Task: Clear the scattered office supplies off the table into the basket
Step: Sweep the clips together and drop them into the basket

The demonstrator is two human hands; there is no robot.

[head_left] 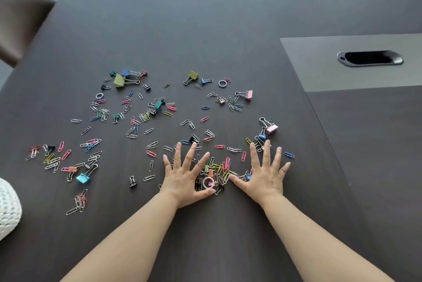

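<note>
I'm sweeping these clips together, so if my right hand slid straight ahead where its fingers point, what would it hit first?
The silver paper clips at the fingertips of the right hand, then probably the small blue binder clip and the pink binder clip just beyond it.

Both arms are bare: the left forearm (127, 236) and the right forearm (308, 236) show uncovered down to the bottom edge of the view. The left hand (185, 181) and right hand (265, 179) are bare too, with slim fingers and short nails.
</note>
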